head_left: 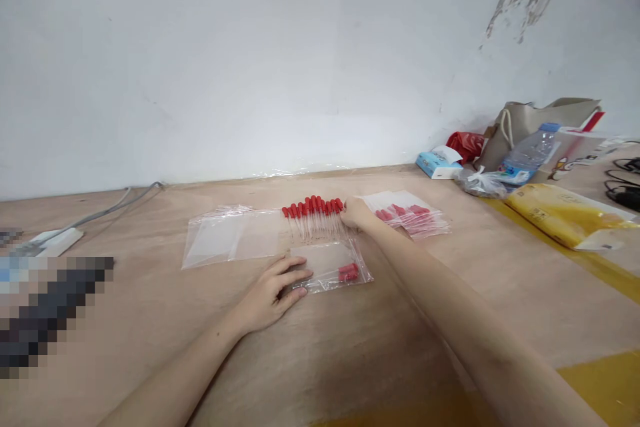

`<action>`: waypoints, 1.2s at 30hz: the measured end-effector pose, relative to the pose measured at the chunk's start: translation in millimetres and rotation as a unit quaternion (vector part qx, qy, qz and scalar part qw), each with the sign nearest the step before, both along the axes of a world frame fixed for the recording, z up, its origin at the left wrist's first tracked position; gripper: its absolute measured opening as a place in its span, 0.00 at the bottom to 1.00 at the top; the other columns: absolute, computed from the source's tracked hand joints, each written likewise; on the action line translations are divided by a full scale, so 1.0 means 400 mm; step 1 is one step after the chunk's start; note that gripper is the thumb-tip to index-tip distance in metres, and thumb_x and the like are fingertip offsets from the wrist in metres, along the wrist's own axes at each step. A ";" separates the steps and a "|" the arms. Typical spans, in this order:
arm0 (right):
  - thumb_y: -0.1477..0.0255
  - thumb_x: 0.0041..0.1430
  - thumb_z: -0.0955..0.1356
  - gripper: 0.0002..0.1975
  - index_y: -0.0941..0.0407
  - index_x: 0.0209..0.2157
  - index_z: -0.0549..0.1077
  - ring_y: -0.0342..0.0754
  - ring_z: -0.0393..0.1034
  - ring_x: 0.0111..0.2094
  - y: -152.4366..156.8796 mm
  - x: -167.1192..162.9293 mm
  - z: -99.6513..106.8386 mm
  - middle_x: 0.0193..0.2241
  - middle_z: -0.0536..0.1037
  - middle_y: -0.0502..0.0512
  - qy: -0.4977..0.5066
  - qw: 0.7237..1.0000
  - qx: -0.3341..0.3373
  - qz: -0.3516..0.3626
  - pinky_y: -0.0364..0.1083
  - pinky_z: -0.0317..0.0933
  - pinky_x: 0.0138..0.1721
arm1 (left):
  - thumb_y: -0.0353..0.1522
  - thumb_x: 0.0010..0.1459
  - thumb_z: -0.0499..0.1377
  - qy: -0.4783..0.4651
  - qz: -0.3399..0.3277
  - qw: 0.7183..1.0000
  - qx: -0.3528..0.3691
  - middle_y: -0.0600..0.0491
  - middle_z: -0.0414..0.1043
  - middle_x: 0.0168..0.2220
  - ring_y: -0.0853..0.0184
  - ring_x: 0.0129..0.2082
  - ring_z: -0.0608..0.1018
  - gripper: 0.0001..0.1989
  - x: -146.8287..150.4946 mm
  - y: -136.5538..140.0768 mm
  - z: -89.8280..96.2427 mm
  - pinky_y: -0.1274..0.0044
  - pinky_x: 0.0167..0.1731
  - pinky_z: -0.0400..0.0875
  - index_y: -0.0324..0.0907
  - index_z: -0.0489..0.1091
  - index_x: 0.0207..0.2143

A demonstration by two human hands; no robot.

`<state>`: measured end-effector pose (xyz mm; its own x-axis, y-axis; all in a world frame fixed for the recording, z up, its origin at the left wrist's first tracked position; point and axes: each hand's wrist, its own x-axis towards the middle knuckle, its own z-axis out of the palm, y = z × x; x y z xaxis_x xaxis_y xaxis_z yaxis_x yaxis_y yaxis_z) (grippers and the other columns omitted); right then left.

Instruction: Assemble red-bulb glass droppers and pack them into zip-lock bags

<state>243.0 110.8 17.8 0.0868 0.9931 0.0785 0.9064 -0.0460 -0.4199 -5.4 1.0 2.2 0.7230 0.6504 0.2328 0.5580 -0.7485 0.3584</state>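
Observation:
My left hand (pixel 280 290) lies with fingers spread on the left end of a clear zip bag (pixel 320 257). Inside that bag, at its right end, are red-bulbed droppers (pixel 349 272). Behind it stretches a row of several glass droppers (pixel 313 210) with red rubber bulbs, tips pointing toward me. At the row's right end my right hand (pixel 357 213) is closed, its fingertips pinching a dropper there, partly hidden by the hand. Flat clear zip bags (pixel 233 237) lie to the left of the row. On the right is a stack of bags (pixel 413 213) with red-bulbed droppers inside.
Along the right rear are a blue tissue pack (pixel 437 165), a tied plastic bag (pixel 480 182), a plastic bottle (pixel 533 153), a grey-beige bag (pixel 550 117) and a yellow packet (pixel 570 217). A white power strip (pixel 57 242) with a cable is at left. A wall closes off the back.

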 end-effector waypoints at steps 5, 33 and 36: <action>0.80 0.48 0.62 0.10 0.62 0.34 0.70 0.51 0.69 0.37 -0.021 0.020 0.018 0.35 0.74 0.65 0.024 0.999 0.016 0.015 0.42 0.58 0.33 | 0.35 0.59 0.50 -0.002 -0.002 1.000 0.004 0.51 0.60 0.54 0.62 0.53 0.63 0.16 0.000 0.000 0.001 0.66 0.52 0.60 0.49 0.65 0.49; 0.72 0.43 0.67 0.29 0.52 0.44 0.47 0.44 0.67 0.18 -0.259 0.091 -0.080 0.19 0.65 0.40 0.557 0.811 0.163 -0.079 0.44 0.67 0.20 | 0.39 0.59 0.49 0.008 0.025 1.000 -0.006 0.51 0.60 0.54 0.61 0.54 0.63 0.21 0.003 -0.004 0.008 0.67 0.52 0.59 0.47 0.56 0.55; 0.72 0.45 0.66 0.25 0.51 0.41 0.47 0.45 0.69 0.19 -0.264 0.073 -0.081 0.20 0.66 0.41 0.585 0.793 0.148 -0.084 0.46 0.68 0.23 | 0.39 0.59 0.49 0.006 0.024 1.000 -0.007 0.51 0.60 0.54 0.61 0.54 0.63 0.22 0.003 -0.004 0.009 0.66 0.52 0.59 0.47 0.55 0.55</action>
